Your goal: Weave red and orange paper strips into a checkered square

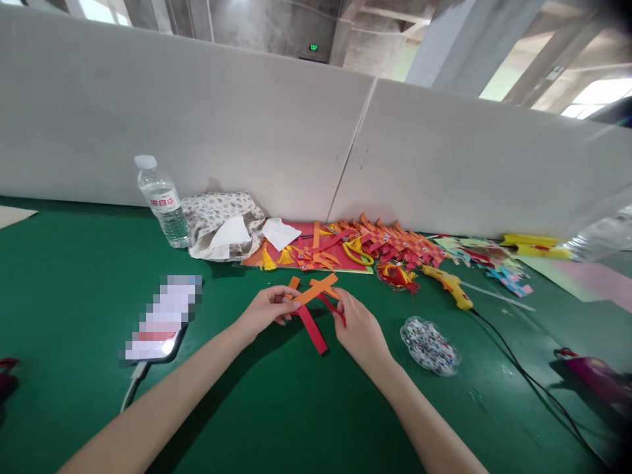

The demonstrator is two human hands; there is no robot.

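Orange paper strips (316,289) and a red paper strip (313,330) cross each other above the green table. My left hand (271,308) pinches the crossing from the left, thumb on top. On the right, the fingers of my right hand (356,326) are closed on the end of an orange strip, and a thin red piece (324,301) curves beside them. The red strip hangs down between both hands, its lower end free. Parts of the fingertips are hidden behind the paper.
Behind my hands lie woven red and orange paper pieces (390,241) and yellow tassels (267,259). A bottle (166,209), tissue pouch (222,214) and phone (162,319) stand left. Rightward are a dish of small beads (429,346) and a yellow glue gun (448,286) with its cord.
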